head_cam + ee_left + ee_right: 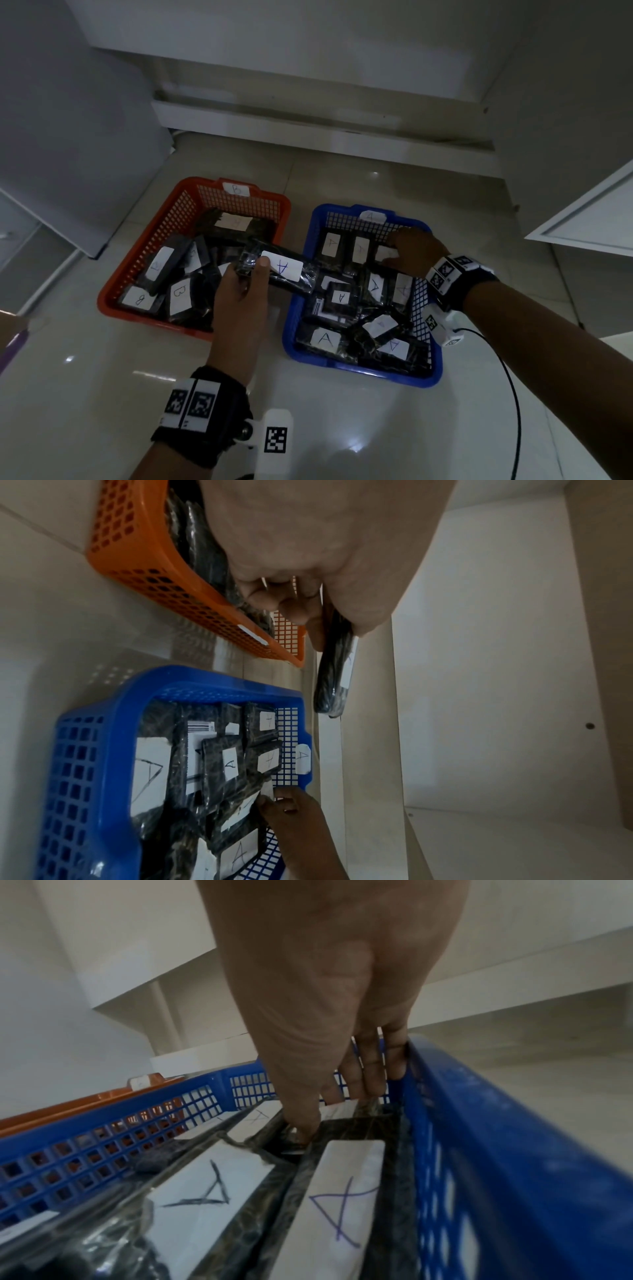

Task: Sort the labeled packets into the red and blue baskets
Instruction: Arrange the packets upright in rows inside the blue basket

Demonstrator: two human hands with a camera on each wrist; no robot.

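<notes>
While the left hand pinches one end of an A-labelled packet above the gap between baskets, slack wrap could slip and drop it into the red basket, which holds B-labelled packets. Right hand presses spread fingers on a packet in the far corner of the blue basket, which holds A-labelled packets only.
</notes>
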